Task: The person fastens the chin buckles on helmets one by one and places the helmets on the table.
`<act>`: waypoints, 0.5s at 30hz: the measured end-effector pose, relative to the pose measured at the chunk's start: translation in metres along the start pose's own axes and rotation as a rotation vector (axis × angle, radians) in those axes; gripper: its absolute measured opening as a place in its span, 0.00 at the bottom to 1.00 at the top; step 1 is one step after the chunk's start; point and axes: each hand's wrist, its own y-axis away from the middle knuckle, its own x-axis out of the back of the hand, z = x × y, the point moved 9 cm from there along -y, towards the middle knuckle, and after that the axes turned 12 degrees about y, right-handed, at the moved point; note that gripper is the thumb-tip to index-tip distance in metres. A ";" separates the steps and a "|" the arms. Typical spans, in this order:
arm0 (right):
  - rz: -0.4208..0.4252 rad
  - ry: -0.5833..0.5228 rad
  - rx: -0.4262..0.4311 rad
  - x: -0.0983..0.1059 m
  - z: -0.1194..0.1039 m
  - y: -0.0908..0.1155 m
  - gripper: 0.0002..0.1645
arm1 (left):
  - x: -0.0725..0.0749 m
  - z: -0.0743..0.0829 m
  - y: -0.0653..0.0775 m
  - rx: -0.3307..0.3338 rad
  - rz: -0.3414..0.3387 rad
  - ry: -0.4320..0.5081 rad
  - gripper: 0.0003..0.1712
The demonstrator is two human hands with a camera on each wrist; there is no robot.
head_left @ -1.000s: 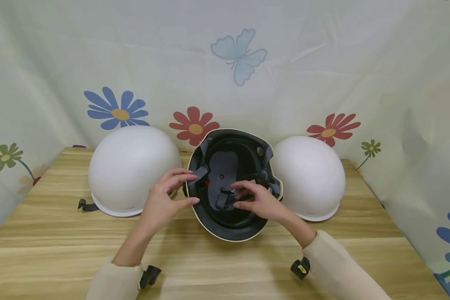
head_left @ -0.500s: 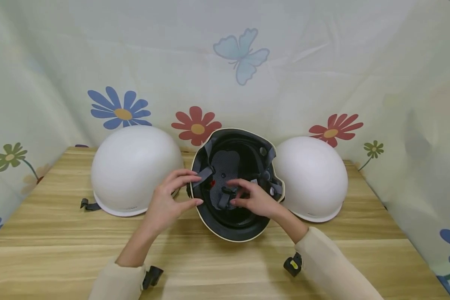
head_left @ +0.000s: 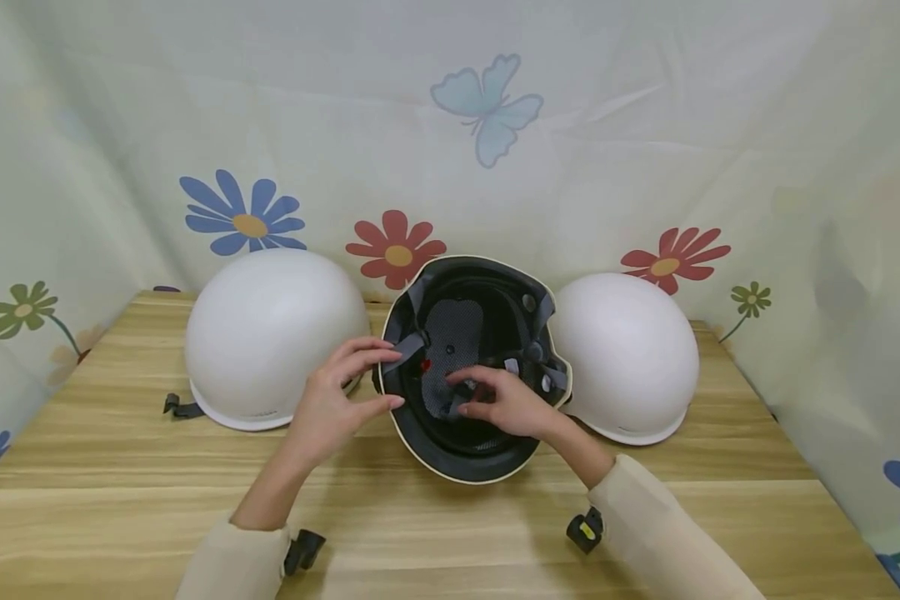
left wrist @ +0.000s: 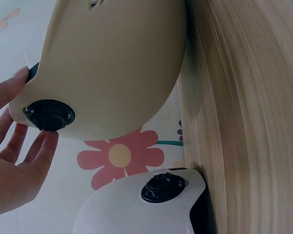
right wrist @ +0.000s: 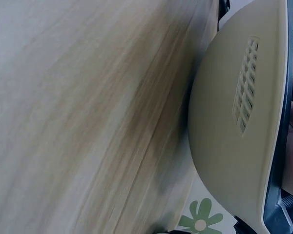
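A beige helmet [head_left: 465, 467] lies upside down on the table, its black padded inside facing up. My left hand [head_left: 337, 400] holds its left rim, thumb on the near side and fingers further back. In the left wrist view, the fingers [left wrist: 46, 146] touch the helmet's edge by a black round fitting [left wrist: 50, 115]. My right hand [head_left: 510, 404] is inside the helmet, thumb and forefinger bent at the dark chin strap [head_left: 457, 406]; the hand partly hides the strap. Another grey strap [head_left: 407, 348] lies by the left fingertips.
White helmets stand dome up on either side, one at left [head_left: 270, 333] and one at right [head_left: 630, 358]. A black strap end [head_left: 180, 407] sticks out from the left one. Behind the wooden table [head_left: 450, 542] hangs a flowered curtain [head_left: 570, 192].
My right hand has moved a little left and its fingers have come in over the chin strap. My left hand stays at the rim. The view has shifted slightly.
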 end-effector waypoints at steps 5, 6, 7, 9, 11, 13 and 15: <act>0.055 -0.015 0.059 0.015 -0.019 0.006 0.22 | 0.001 -0.010 -0.001 0.049 -0.003 0.058 0.23; 0.065 -0.016 0.076 0.019 -0.026 0.007 0.22 | 0.001 -0.011 -0.002 0.060 -0.004 0.070 0.23; 0.072 -0.019 0.089 0.022 -0.028 0.009 0.22 | 0.001 -0.013 -0.002 0.068 -0.004 0.080 0.23; 0.086 -0.031 0.105 0.029 -0.032 0.011 0.22 | 0.001 -0.017 -0.002 0.084 -0.004 0.094 0.23; 0.097 -0.047 0.107 0.034 -0.031 0.014 0.23 | 0.001 -0.021 -0.002 0.100 -0.004 0.108 0.23; 0.118 -0.059 0.096 0.038 -0.024 0.016 0.23 | 0.002 -0.024 -0.002 0.112 -0.002 0.119 0.23; 0.153 -0.073 0.092 0.045 -0.023 0.020 0.23 | 0.003 -0.028 -0.002 0.129 0.001 0.123 0.23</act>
